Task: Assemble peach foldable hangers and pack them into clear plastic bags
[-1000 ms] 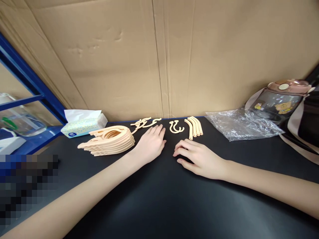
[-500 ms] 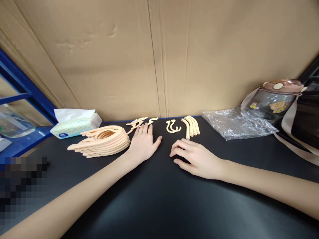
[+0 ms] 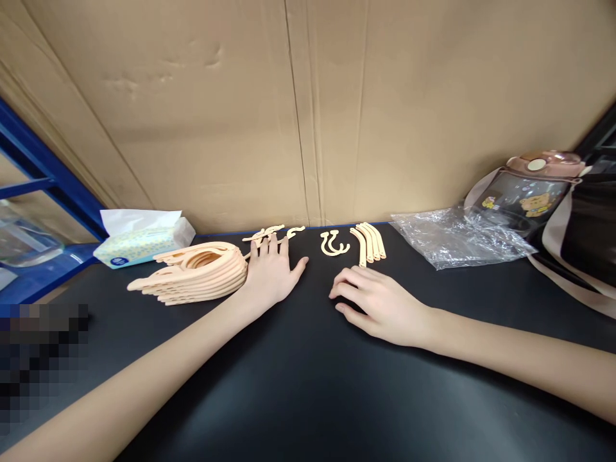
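Note:
My left hand (image 3: 271,273) lies flat and open on the black table (image 3: 298,385), fingers stretched toward a small cluster of peach plastic clip pieces (image 3: 269,235) which its fingertips reach. A stack of peach hanger bodies (image 3: 195,277) lies just left of it. My right hand (image 3: 378,301) rests palm down with its fingers loosely curled and nothing in them. Beyond it lie two peach hooks (image 3: 333,244) and a bundle of curved peach bars (image 3: 369,244).
A tissue pack (image 3: 144,239) sits at the back left beside a blue rack frame (image 3: 45,173). A crumpled clear plastic bag (image 3: 462,244) and a pink-lidded water bottle (image 3: 532,186) with a strap lie at the right. Cardboard (image 3: 308,109) walls the back.
My left hand has slid left and forward, its fingertips now reaching the clip pieces. The right hand has stayed in place. The view has shifted slightly.

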Tool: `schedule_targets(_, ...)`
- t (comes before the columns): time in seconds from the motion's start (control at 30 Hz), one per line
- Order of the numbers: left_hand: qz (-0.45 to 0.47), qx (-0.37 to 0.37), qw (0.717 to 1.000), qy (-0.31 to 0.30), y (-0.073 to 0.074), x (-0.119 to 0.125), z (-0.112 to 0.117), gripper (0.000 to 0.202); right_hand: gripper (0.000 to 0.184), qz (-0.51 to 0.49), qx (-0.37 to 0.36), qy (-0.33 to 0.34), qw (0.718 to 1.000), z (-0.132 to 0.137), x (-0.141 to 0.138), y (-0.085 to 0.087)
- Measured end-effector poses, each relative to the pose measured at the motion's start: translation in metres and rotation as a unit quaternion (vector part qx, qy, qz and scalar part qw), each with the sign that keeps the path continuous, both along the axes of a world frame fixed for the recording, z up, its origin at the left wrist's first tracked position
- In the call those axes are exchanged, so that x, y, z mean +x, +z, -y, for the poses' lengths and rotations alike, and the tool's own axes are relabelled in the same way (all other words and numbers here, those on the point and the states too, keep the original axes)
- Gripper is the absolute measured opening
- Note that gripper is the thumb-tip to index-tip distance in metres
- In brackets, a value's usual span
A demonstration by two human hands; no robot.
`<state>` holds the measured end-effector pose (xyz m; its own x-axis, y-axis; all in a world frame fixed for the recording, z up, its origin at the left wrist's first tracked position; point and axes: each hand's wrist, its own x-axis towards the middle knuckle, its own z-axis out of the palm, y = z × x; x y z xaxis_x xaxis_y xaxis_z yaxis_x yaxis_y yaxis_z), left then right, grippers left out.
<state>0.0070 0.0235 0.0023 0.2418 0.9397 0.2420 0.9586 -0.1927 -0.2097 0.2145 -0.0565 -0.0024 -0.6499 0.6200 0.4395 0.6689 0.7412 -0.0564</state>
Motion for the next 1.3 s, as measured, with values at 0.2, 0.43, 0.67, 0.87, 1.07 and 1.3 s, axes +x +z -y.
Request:
schedule_targets(0.2, -0.001, 0.006, 1.000, -0.021, -0.001, -0.002, -0.001, 0.065, 0.030, 0.063, 0.174, -0.175, 0.967, -0.015, 0.012, 0.007)
schedule_targets(0.43, 0.003, 0.013, 1.000, -0.023, -0.003, -0.004, -0.003, 0.068, 0.041, 0.131, 0.140, -0.226, 0.955, -0.030, 0.022, -0.001)
schedule_targets(0.67, 0.010, -0.006, 1.000, -0.029, -0.005, -0.005, -0.006, 0.075, 0.042, 0.154, 0.154, -0.215, 0.952, -0.024, 0.017, 0.002)
schedule_targets(0.87, 0.012, 0.012, 0.999, -0.039, -0.002, -0.005, -0.002, 0.071, 0.038, 0.183, 0.195, -0.199, 0.943, -0.010, 0.009, 0.007)
schedule_targets(1.07, 0.008, 0.031, 0.999, -0.033, -0.003, -0.005, -0.001, 0.069, 0.031, 0.187, 0.169, -0.186, 0.950, 0.012, -0.003, 0.009)
schedule_targets(1.3, 0.005, 0.036, 0.999, -0.020, -0.004, -0.005, -0.002, 0.074, 0.017, 0.147, 0.193, -0.230, 0.943, 0.006, 0.000, 0.013)
